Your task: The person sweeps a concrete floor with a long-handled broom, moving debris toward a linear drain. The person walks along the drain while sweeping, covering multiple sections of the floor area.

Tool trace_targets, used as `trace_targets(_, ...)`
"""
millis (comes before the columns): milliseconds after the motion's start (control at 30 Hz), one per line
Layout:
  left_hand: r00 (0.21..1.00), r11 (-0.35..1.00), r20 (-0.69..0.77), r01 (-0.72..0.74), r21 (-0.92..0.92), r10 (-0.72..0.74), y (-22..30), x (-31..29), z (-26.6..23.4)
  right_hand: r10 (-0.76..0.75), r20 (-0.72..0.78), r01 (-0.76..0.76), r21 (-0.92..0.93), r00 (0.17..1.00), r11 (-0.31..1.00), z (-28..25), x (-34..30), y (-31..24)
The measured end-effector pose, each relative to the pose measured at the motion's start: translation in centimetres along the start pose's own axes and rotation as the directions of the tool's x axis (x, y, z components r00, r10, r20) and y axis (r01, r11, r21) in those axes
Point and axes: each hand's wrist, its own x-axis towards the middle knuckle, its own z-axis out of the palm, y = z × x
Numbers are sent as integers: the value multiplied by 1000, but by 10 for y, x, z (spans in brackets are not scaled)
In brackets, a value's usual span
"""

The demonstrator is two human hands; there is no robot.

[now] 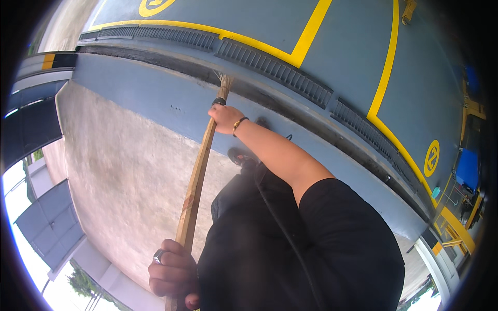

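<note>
The broom point(198, 173) has a tan handle, straw-coloured bristles point(225, 83) and a black band point(219, 101). The shirt point(342, 228) is plain black. Yellow lines point(386, 67) mark the blue-grey floor point(342, 36); slats stripe the dark grates point(275, 70).

I can see a long broom point(198, 173) with a tan, flat-sided wooden handle point(189, 217) slanting between the left fingers point(172, 260) and right fingers point(218, 112); just beyond the latter, black binding point(219, 101), then straw-coloured bristles point(224, 85), splayed.
</note>
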Motion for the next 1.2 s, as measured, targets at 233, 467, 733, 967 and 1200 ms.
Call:
trace_targets(233,951,944,-111,301,134,-288,-81,15,47,114,121,-113,-19,986,993,24,48,94)
trace_targets(467,854,831,23,513,-215,-520,-132,21,47,431,189,-425,-75,882,902,60,-93,183)
trace_targets(733,898,864,7,426,-269,-440,-24,64,35,274,22,-274,30,962,961,2,-143,86)
trace_targets(967,992,990,46,116,86,-120,8,77,39,65,-232,-5,252,970,968,-2,-32,0)
trace_targets(1200,951,938,128,245,246,-282,-98,34,49,-21,-179,55,188,984,981,27,68,48)
